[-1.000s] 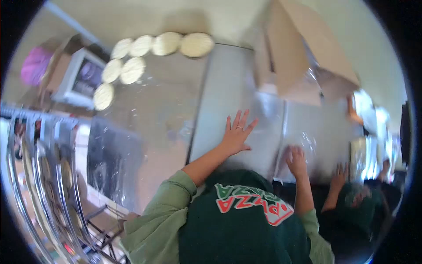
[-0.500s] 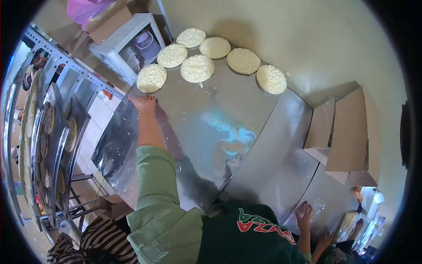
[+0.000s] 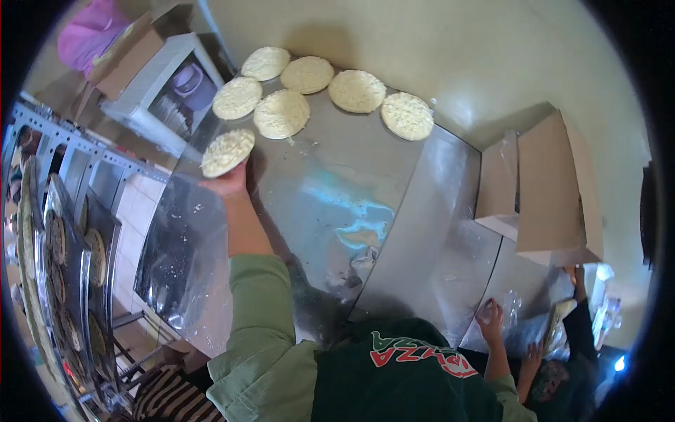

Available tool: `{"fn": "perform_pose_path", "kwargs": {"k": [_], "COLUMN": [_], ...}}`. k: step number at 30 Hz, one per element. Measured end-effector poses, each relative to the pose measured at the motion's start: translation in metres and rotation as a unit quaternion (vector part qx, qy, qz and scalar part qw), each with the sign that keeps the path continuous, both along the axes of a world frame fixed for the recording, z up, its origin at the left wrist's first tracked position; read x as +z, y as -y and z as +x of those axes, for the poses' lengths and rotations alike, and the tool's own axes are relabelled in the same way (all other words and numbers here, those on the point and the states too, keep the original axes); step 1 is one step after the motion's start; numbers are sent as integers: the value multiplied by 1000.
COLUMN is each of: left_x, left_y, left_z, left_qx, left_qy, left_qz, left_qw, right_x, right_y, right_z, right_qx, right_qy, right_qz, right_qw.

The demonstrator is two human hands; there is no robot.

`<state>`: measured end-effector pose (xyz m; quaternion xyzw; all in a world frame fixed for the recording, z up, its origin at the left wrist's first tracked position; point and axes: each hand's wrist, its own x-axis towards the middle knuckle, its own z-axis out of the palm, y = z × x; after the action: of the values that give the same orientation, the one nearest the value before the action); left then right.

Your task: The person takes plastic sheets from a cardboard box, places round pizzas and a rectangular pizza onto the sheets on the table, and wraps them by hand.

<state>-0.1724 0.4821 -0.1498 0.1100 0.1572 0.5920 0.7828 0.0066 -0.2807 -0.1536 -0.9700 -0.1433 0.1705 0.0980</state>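
Observation:
My left hand [image 3: 230, 184] grips the near edge of a round, cheese-topped pizza base [image 3: 228, 152] at the left side of the metal table [image 3: 295, 204]. The base looks slightly tilted, its underside resting on my fingers. Several similar bases lie beyond it, such as one at the back left [image 3: 281, 114] and one at the right end of the group [image 3: 407, 116]. My right hand [image 3: 490, 320] is low over the right part of the table, beside clear plastic [image 3: 517, 306]. Its fingers are partly curled and apart, with nothing visible in them.
An open cardboard box [image 3: 552, 190] stands at the right by the wall. Beside it a co-worker's hands [image 3: 531, 360] are near a wrapped pack [image 3: 560, 320]. Racks of trays [image 3: 84, 267] stand at the left, a white shelf [image 3: 158, 98] behind. Striped clothing [image 3: 172, 397] shows at the bottom.
My left hand has moved from over the table's middle to the left and taken hold of the leftmost base, now lifted slightly. The view has swung left. My right hand stays low at the right.

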Motion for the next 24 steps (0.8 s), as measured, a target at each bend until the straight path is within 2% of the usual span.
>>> {"fn": "perform_pose_path", "kwargs": {"k": [2, 4, 6, 7, 8, 10, 11, 13, 15, 16, 17, 19, 20, 21, 24], "left_x": [-40, -52, -40, -30, -15, 1, 10, 26, 13, 11, 9, -5, -1, 3, 2], "left_y": [2, 22, 62, 90, 123, 188, 225, 303, 368, 397, 423, 470, 495, 518, 567], "left_z": [-16, -24, -21, -16, -10, 8, 24, 53, 73, 83, 95, 114, 123, 132, 148], "left_qx": [-25, -46, -67, -106, -145, -228, -291, -402, -507, -560, -606, -699, -727, -754, -787], "left_qy": [92, 60, -92, -108, -125, -174, -187, -210, -199, -172, -144, -103, -106, -107, -99], "left_qz": [21, 52, 103, 80, 55, -5, -14, -27, -61, -116, -173, -191, -190, -188, -183], "left_qw": [995, 996, 988, 985, 980, 958, 938, 891, 836, 802, 763, 681, 651, 620, 581], "right_x": [-6, 1, -1, -12, -14, -3, -5, -26, -27, -25, -22, -18, -22, -24, -17], "right_y": [2, -2, 4, 16, 22, 13, 17, 36, 36, 34, 34, 38, 43, 48, 52], "right_z": [-2, -7, -4, -2, 3, 2, 5, 13, 15, 15, 15, 14, 14, 14, 12], "right_qx": [13, 21, 30, 35, 32, -52, -91, -69, -150, -188, -202, -226, -251, -256, -270], "right_qy": [24, 42, 68, 87, 75, 80, 94, 149, 105, 84, 72, 50, 18, 10, -10], "right_qz": [17, 14, 11, 17, 72, 103, 120, 139, 234, 281, 304, 348, 401, 408, 421], "right_qw": [999, 999, 997, 995, 994, 990, 984, 977, 955, 937, 928, 908, 881, 876, 866]}}
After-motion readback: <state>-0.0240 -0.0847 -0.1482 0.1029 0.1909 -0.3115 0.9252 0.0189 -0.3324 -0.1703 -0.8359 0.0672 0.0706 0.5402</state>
